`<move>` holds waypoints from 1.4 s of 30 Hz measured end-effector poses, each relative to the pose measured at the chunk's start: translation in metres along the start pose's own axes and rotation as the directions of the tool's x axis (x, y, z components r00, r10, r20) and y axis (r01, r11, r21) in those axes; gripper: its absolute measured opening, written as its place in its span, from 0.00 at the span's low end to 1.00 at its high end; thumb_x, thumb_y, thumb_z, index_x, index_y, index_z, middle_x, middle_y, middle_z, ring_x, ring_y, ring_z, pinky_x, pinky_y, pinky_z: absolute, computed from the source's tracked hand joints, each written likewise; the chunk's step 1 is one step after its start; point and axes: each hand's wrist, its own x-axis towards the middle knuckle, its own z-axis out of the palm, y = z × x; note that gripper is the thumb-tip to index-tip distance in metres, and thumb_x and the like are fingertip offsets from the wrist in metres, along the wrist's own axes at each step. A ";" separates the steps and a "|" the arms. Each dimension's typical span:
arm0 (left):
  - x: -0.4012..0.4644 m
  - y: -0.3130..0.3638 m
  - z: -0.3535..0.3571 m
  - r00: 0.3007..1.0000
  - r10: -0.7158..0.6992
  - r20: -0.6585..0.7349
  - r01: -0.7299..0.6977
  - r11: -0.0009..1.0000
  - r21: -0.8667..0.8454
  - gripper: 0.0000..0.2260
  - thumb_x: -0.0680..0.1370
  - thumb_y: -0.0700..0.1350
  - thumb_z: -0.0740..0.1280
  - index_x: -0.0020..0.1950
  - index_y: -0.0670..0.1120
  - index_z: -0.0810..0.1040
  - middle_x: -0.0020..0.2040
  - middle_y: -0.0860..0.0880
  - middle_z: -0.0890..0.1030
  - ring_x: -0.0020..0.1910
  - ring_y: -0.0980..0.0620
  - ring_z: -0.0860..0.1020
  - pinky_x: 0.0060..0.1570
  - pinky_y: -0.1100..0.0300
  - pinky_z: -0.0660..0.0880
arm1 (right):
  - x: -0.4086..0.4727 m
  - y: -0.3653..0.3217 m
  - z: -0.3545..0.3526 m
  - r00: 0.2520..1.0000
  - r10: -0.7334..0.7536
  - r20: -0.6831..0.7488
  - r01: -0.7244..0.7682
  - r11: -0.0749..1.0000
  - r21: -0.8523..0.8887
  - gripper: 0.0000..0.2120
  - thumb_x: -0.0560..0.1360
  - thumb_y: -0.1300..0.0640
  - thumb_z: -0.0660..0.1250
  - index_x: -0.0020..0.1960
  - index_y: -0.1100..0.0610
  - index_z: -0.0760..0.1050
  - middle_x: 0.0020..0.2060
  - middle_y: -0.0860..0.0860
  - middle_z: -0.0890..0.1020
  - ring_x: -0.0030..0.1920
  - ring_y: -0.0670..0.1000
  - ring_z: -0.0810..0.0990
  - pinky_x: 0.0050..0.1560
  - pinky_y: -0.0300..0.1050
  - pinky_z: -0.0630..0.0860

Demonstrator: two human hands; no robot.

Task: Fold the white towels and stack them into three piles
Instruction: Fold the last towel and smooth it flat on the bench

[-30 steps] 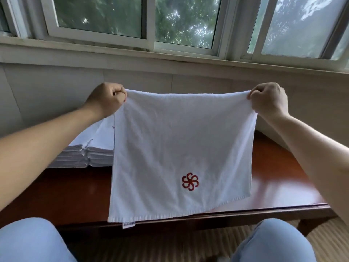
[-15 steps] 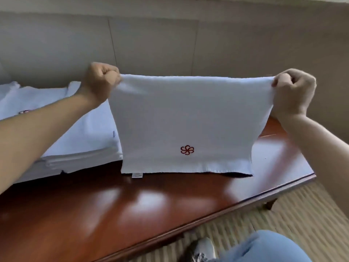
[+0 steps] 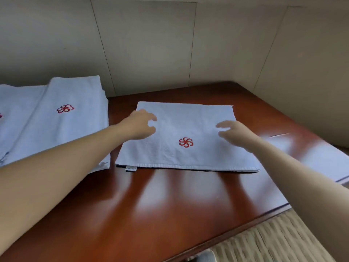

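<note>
- A white towel is seen lying flat on the reddish wooden table, already doubled over, its red pinwheel emblem facing up and a small label poking out at the near left corner.
- The left hand is held over the towel's far left part, fingers loosely spread and nothing gripped; whether the cloth is actually touched cannot be told through the blur.
- The right hand is held over the right part, fingers likewise relaxed and empty, just above or on the fabric.
- The step in hand is judged to be the folding of this towel: one fold looks done, and a smoothing or a further fold is probably being set up.
- The next move is likely to call for one short edge to be pinched with both hands and carried across to the other, corners matched, so the emblem is kept on top.
- After that, a lift onto a pile would be needed; a stack of folded towels is seen at the left, just beside this one and apart from it by a narrow strip of table.
- A second stack is glimpsed further left, cut off by the frame edge; a third pile is not seen.
- A pale wall is seen standing close behind the table, and ribbed flooring shows beyond the near right edge.
- Nothing is seen lying between the hands and the towel; only the neighbouring stack is close enough to be brushed by the left forearm.
</note>
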 end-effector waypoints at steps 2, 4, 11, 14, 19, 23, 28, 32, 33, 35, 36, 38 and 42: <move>-0.012 0.002 0.018 0.997 -0.005 0.073 0.003 1.000 0.026 0.22 0.81 0.52 0.63 0.76 0.54 0.69 0.72 0.47 0.70 0.68 0.44 0.70 0.66 0.48 0.72 | -0.011 0.011 0.014 1.000 -0.014 0.019 0.016 0.991 -0.131 0.16 0.79 0.57 0.66 0.66 0.48 0.78 0.67 0.48 0.77 0.62 0.52 0.77 0.59 0.44 0.72; -0.028 0.000 0.041 0.993 -0.018 0.118 0.013 0.999 0.038 0.24 0.82 0.53 0.62 0.78 0.52 0.66 0.75 0.47 0.66 0.72 0.43 0.68 0.70 0.47 0.68 | -0.024 0.021 0.030 0.995 -0.103 -0.008 0.098 0.964 -0.248 0.18 0.81 0.58 0.63 0.70 0.53 0.75 0.71 0.50 0.74 0.70 0.54 0.72 0.66 0.43 0.66; -0.073 -0.014 0.097 0.975 -0.014 -0.223 0.009 1.000 -0.026 0.21 0.85 0.53 0.58 0.78 0.49 0.68 0.79 0.48 0.65 0.78 0.47 0.62 0.77 0.53 0.55 | -0.072 0.042 0.045 0.962 -0.148 -0.227 0.090 0.965 -0.248 0.17 0.82 0.55 0.64 0.69 0.55 0.76 0.71 0.52 0.76 0.72 0.55 0.70 0.71 0.47 0.63; -0.090 -0.020 0.101 0.924 -0.136 -0.358 0.104 0.989 -0.108 0.19 0.83 0.52 0.60 0.72 0.48 0.74 0.74 0.48 0.72 0.74 0.44 0.67 0.74 0.50 0.61 | -0.091 0.045 0.038 0.949 0.006 -0.315 -0.050 0.990 -0.131 0.18 0.80 0.53 0.67 0.68 0.57 0.76 0.70 0.55 0.75 0.70 0.57 0.71 0.67 0.48 0.67; -0.109 -0.020 0.098 0.865 -0.303 -0.401 0.032 0.829 -0.558 0.14 0.83 0.39 0.59 0.64 0.46 0.79 0.68 0.47 0.72 0.56 0.44 0.80 0.60 0.53 0.76 | -0.108 0.042 0.021 0.903 0.272 -0.332 -0.294 0.956 -0.019 0.16 0.74 0.54 0.69 0.60 0.58 0.73 0.48 0.58 0.84 0.50 0.60 0.82 0.52 0.50 0.77; -0.120 -0.017 0.097 0.849 -0.359 -0.386 0.058 0.791 -0.609 0.16 0.81 0.38 0.64 0.67 0.50 0.77 0.67 0.47 0.68 0.50 0.51 0.76 0.51 0.61 0.71 | -0.106 0.044 0.012 0.887 0.334 -0.319 -0.357 0.934 -0.015 0.16 0.73 0.53 0.72 0.54 0.56 0.69 0.28 0.49 0.78 0.35 0.48 0.75 0.37 0.47 0.67; -0.118 -0.021 0.090 0.890 -0.375 -0.260 0.182 0.815 -0.551 0.27 0.79 0.39 0.68 0.78 0.51 0.67 0.66 0.46 0.64 0.46 0.50 0.76 0.45 0.62 0.71 | -0.102 0.046 0.006 0.895 0.348 -0.277 -0.369 0.929 -0.024 0.15 0.70 0.53 0.76 0.32 0.57 0.73 0.23 0.51 0.77 0.30 0.53 0.75 0.30 0.45 0.65; -0.113 -0.017 0.084 0.884 -0.426 -0.191 0.270 0.801 -0.534 0.31 0.79 0.40 0.68 0.81 0.49 0.62 0.72 0.41 0.62 0.45 0.46 0.78 0.36 0.62 0.71 | -0.099 0.048 0.001 0.888 0.397 -0.231 -0.420 0.906 -0.056 0.17 0.71 0.53 0.76 0.32 0.59 0.72 0.18 0.50 0.74 0.29 0.53 0.74 0.29 0.44 0.63; -0.111 -0.015 0.084 0.881 -0.435 -0.183 0.280 0.793 -0.541 0.32 0.78 0.40 0.68 0.80 0.50 0.62 0.72 0.41 0.62 0.42 0.47 0.78 0.33 0.62 0.70 | -0.098 0.049 -0.001 0.885 0.409 -0.224 -0.432 0.899 -0.064 0.16 0.71 0.55 0.76 0.32 0.60 0.72 0.20 0.51 0.73 0.28 0.53 0.72 0.28 0.44 0.62; -0.109 -0.015 0.085 0.883 -0.441 -0.162 0.275 0.764 -0.583 0.32 0.77 0.39 0.69 0.80 0.51 0.64 0.72 0.41 0.63 0.42 0.50 0.77 0.34 0.63 0.70 | -0.096 0.053 -0.007 0.880 0.424 -0.213 -0.444 0.895 -0.053 0.15 0.71 0.58 0.75 0.32 0.60 0.71 0.23 0.52 0.72 0.29 0.54 0.70 0.29 0.44 0.61; -0.108 -0.014 0.086 0.887 -0.438 -0.147 0.269 0.748 -0.607 0.31 0.77 0.39 0.70 0.79 0.52 0.66 0.72 0.42 0.65 0.45 0.51 0.76 0.37 0.63 0.70 | -0.095 0.058 -0.011 0.877 0.430 -0.212 -0.448 0.893 -0.040 0.14 0.71 0.59 0.74 0.33 0.60 0.71 0.26 0.53 0.72 0.30 0.55 0.70 0.30 0.44 0.61; -0.107 -0.011 0.085 0.896 -0.430 -0.114 0.259 0.713 -0.652 0.31 0.75 0.39 0.72 0.77 0.52 0.68 0.71 0.43 0.69 0.55 0.47 0.76 0.46 0.59 0.74 | -0.096 0.070 -0.020 0.870 0.438 -0.227 -0.455 0.890 -0.023 0.11 0.71 0.61 0.74 0.36 0.62 0.74 0.29 0.55 0.73 0.32 0.56 0.70 0.31 0.44 0.62; -0.102 0.001 0.081 0.903 -0.422 -0.080 0.245 0.660 -0.710 0.29 0.75 0.40 0.73 0.75 0.48 0.71 0.68 0.43 0.75 0.63 0.46 0.76 0.60 0.53 0.74 | -0.102 0.085 -0.028 0.870 0.419 -0.262 -0.436 0.900 -0.008 0.11 0.71 0.59 0.74 0.34 0.61 0.76 0.28 0.54 0.77 0.32 0.56 0.74 0.33 0.45 0.66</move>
